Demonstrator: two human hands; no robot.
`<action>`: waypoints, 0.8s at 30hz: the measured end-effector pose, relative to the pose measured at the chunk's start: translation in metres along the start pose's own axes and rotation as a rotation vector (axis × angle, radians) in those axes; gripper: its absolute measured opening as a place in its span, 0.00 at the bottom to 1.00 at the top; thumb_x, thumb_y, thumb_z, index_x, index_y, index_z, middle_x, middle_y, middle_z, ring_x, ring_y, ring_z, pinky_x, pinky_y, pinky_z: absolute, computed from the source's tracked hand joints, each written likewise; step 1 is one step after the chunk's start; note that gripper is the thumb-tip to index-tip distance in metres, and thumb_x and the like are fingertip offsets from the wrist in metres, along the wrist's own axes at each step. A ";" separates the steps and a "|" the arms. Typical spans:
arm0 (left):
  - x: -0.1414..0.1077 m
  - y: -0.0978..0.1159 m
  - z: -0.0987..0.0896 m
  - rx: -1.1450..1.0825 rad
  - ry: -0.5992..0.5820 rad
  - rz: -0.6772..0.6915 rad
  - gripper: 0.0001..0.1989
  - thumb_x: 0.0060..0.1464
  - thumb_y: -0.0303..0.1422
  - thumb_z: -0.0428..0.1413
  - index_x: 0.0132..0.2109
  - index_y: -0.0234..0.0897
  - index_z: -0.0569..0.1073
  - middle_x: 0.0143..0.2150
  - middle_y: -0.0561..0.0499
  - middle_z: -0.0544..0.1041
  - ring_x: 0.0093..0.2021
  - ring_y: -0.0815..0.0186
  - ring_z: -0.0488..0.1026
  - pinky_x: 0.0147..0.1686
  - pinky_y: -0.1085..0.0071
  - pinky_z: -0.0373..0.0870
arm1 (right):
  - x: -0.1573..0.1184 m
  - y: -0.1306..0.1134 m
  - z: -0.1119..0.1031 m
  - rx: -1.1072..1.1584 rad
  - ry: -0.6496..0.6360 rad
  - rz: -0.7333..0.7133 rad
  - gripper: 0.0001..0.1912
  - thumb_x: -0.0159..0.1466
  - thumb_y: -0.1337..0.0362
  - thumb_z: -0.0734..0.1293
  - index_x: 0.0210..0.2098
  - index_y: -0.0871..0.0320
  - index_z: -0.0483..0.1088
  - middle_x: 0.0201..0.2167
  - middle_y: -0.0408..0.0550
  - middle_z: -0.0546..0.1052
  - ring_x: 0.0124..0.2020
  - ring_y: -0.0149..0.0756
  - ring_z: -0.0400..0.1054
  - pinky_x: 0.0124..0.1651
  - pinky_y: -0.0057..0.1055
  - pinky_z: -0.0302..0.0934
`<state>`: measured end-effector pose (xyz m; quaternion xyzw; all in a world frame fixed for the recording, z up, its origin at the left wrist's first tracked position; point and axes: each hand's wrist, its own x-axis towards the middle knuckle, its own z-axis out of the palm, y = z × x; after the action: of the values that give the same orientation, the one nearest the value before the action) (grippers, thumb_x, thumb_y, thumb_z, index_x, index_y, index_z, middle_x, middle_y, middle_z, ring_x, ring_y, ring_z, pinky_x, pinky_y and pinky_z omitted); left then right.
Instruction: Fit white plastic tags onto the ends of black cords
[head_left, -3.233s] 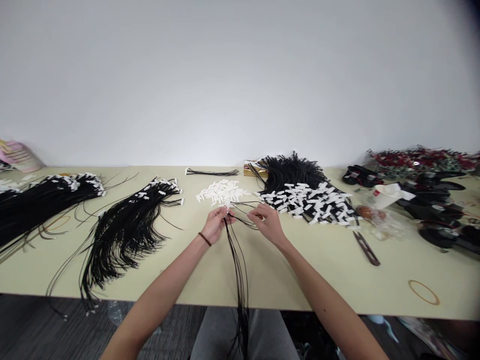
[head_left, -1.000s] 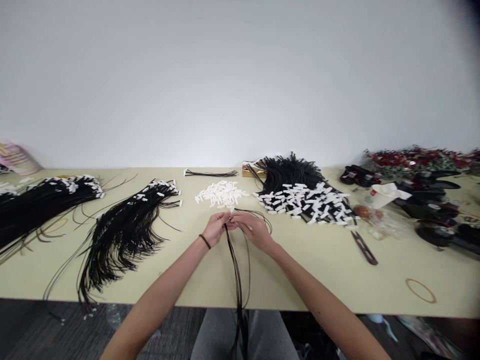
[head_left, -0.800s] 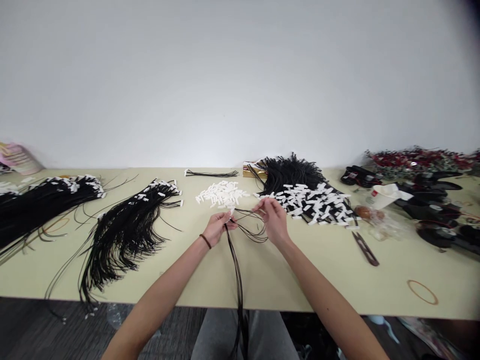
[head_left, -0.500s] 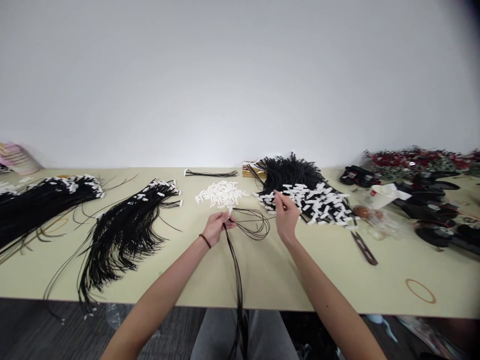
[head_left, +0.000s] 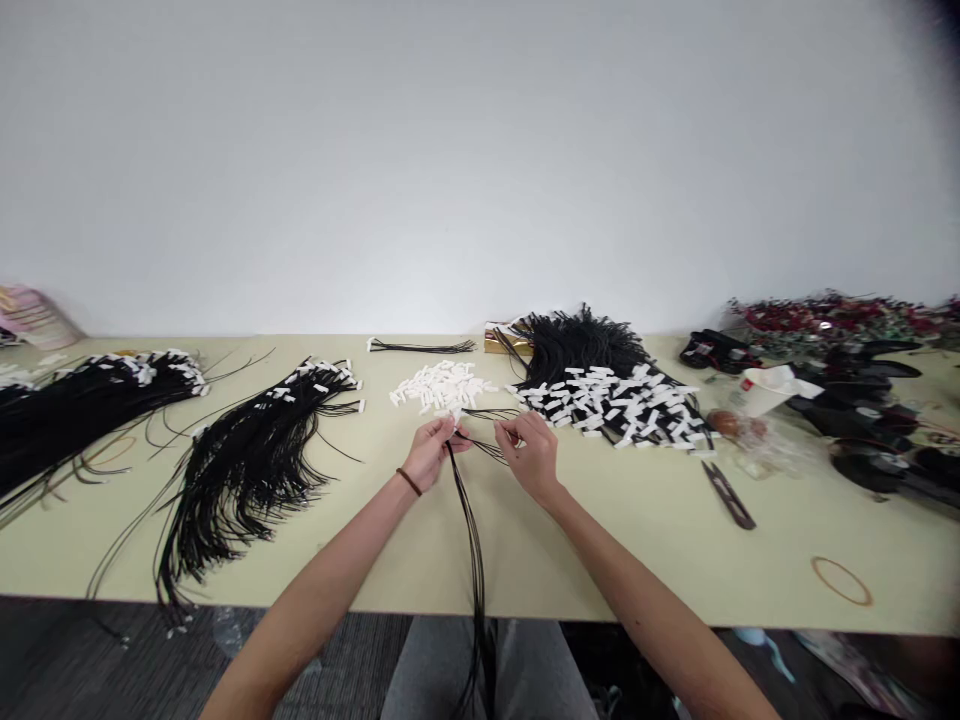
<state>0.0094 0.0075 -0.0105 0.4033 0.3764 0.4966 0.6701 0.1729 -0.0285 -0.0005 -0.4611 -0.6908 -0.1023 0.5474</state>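
Note:
My left hand (head_left: 433, 452) is closed in a pinch on a white plastic connector (head_left: 455, 415) with thin black wires (head_left: 474, 560) at it. Part of these wires hangs down over the table edge to my lap; others reach right toward my other hand. My right hand (head_left: 531, 455) is closed, its fingertips pinching among the black wires a short way right of the connector. Which wire it grips is too fine to tell. Just beyond my left hand lies a heap of loose white connectors (head_left: 439, 385). Behind my right hand is a pile of black wires with white connectors (head_left: 630, 405).
Two bundles of wired connectors (head_left: 247, 470) (head_left: 82, 410) lie at left. A single harness (head_left: 424, 347) rests at the back. Snips (head_left: 727, 495), a rubber band (head_left: 841, 582), a paper cup (head_left: 765, 390), a plastic bag (head_left: 772, 450) and dark objects (head_left: 870, 400) sit at right.
My right hand has come left and slightly down, from beside the connector pile to the wires near my left hand. My left hand has barely moved and keeps hold of the connector.

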 end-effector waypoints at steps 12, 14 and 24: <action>-0.002 0.000 0.002 0.047 -0.008 0.062 0.19 0.38 0.45 0.62 0.27 0.32 0.70 0.27 0.50 0.74 0.24 0.68 0.72 0.32 0.68 0.70 | -0.002 -0.002 0.002 0.002 -0.011 0.115 0.15 0.60 0.65 0.61 0.18 0.57 0.56 0.15 0.39 0.57 0.22 0.29 0.52 0.28 0.27 0.50; -0.002 0.000 0.002 0.065 -0.002 0.075 0.19 0.39 0.46 0.61 0.27 0.32 0.70 0.26 0.50 0.74 0.24 0.67 0.72 0.31 0.68 0.70 | -0.002 -0.002 0.002 0.044 -0.032 0.199 0.14 0.59 0.64 0.61 0.18 0.57 0.57 0.15 0.38 0.58 0.22 0.28 0.53 0.27 0.27 0.50; -0.005 0.003 0.003 0.141 -0.001 0.107 0.19 0.40 0.46 0.60 0.27 0.32 0.69 0.26 0.50 0.75 0.24 0.66 0.72 0.30 0.68 0.70 | -0.002 0.002 0.005 0.199 -0.119 0.317 0.13 0.60 0.60 0.61 0.20 0.58 0.62 0.16 0.39 0.62 0.21 0.28 0.54 0.27 0.27 0.53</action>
<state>0.0102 0.0029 -0.0056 0.4695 0.3879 0.5037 0.6127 0.1709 -0.0255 -0.0046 -0.5128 -0.6475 0.0814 0.5578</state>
